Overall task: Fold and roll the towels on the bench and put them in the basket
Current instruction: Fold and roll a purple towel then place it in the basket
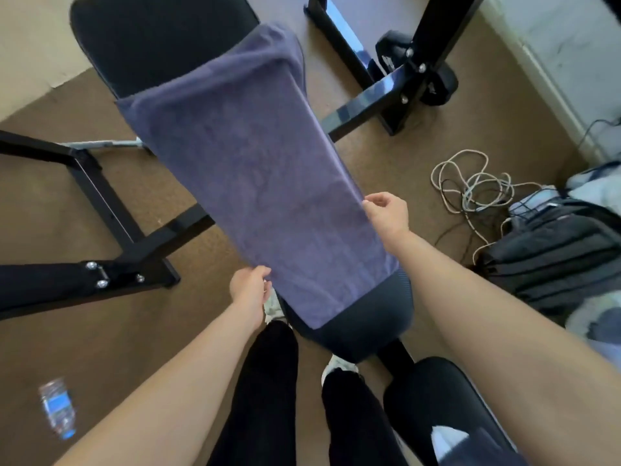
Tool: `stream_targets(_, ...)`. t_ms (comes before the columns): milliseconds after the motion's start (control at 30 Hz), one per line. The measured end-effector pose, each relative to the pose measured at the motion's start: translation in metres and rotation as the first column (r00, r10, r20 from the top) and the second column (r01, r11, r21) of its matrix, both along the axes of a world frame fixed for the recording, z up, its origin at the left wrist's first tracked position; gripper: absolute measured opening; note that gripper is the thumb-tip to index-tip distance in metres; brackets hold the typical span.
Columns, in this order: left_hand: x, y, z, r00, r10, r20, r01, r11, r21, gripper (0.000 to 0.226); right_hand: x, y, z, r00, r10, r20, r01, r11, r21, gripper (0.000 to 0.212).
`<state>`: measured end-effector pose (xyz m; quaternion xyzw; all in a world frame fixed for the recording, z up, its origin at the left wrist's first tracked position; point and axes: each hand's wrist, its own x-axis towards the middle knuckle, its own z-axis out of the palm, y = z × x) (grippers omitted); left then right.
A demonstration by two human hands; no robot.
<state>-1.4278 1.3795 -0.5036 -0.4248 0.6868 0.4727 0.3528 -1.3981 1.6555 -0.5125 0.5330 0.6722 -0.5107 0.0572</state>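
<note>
Both hands, left hand (250,289) and right hand (386,213), pinch towel (255,169) edges (long axis along bench (158,38)).

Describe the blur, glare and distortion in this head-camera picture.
Head view: wide-angle bending curves the bench frame and arms; motion blur smears the plastic bottle and softens the purple towel; glare shines on the black rack beam; daylight, soft shadows.

brown carpet (84,213) | black rack frame (403,92) | white wall (571,45) | daylight
</note>
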Motion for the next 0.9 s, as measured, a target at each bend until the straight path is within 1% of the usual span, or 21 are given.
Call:
stream_targets(67, 0.037, 0.002, -0.020, 0.999, -0.038, 0.033, 0.039, 0.999, -0.034, 0.004, 0.041, -0.002, -0.019, 0.997, -0.008, 0.078, 0.002, 0.997, 0.073, 0.007)
stream_targets(133, 0.068, 0.000, -0.040, 0.998, -0.045, 0.051, 0.048, 0.997, -0.053, 0.019, 0.080, -0.005, -0.039, 0.990, -0.045, 0.133, 0.030, 0.993, 0.112, 0.017)
stream_targets(200, 0.091, -0.003, -0.057, 0.999, -0.017, 0.041, 0.019, 0.997, -0.071, 0.025, 0.110, -0.008, -0.057, 0.981, -0.084, 0.173, 0.064, 0.991, 0.119, 0.031)
stream_targets(267, 0.107, -0.002, -0.069, 1.000, 0.006, 0.017, -0.005, 0.995, -0.100, 0.025, 0.131, -0.010, -0.073, 0.972, -0.127, 0.197, 0.109, 0.989, 0.100, 0.043)
stream_targets(367, 0.128, 0.005, -0.079, 1.000, -0.001, 0.006, 0.001, 0.991, -0.134, 0.027, 0.147, -0.011, -0.088, 0.958, -0.196, 0.211, 0.180, 0.979, 0.095, 0.053)
stream_targets(400, 0.133, 0.010, -0.081, 1.000, -0.014, 0.016, 0.016, 0.991, -0.135, 0.027, 0.149, -0.011, -0.092, 0.955, -0.217, 0.203, 0.199, 0.974, 0.103, 0.052)
stream_targets(467, 0.143, 0.019, -0.084, 0.997, -0.030, 0.069, 0.036, 0.995, -0.092, 0.029, 0.149, -0.011, -0.093, 0.950, -0.255, 0.181, 0.244, 0.966, 0.085, 0.039)
stream_targets(533, 0.150, 0.028, -0.084, 0.989, -0.029, 0.144, 0.034, 0.999, -0.035, 0.035, 0.148, -0.010, -0.092, 0.947, -0.269, 0.177, 0.268, 0.963, 0.030, 0.022)
stream_targets(600, 0.156, 0.030, -0.082, 0.978, -0.027, 0.205, 0.020, 0.999, 0.035, 0.033, 0.150, -0.007, -0.092, 0.944, -0.276, 0.182, 0.286, 0.958, -0.026, 0.014)
stream_targets(700, 0.163, 0.022, -0.074, 0.969, -0.009, 0.247, -0.018, 0.994, 0.105, 0.030, 0.157, -0.008, -0.084, 0.928, -0.333, 0.167, 0.349, 0.934, -0.075, 0.013)
stream_targets(833, 0.177, 0.004, -0.055, 0.962, 0.018, 0.271, -0.045, 0.994, 0.095, 0.025, 0.176, -0.015, -0.067, 0.914, -0.361, 0.186, 0.380, 0.922, -0.074, 0.015)
stream_targets(900, 0.184, -0.003, -0.041, 0.965, 0.002, 0.260, -0.023, 0.997, 0.076, 0.024, 0.184, -0.018, -0.057, 0.910, -0.365, 0.198, 0.382, 0.922, -0.055, 0.017)
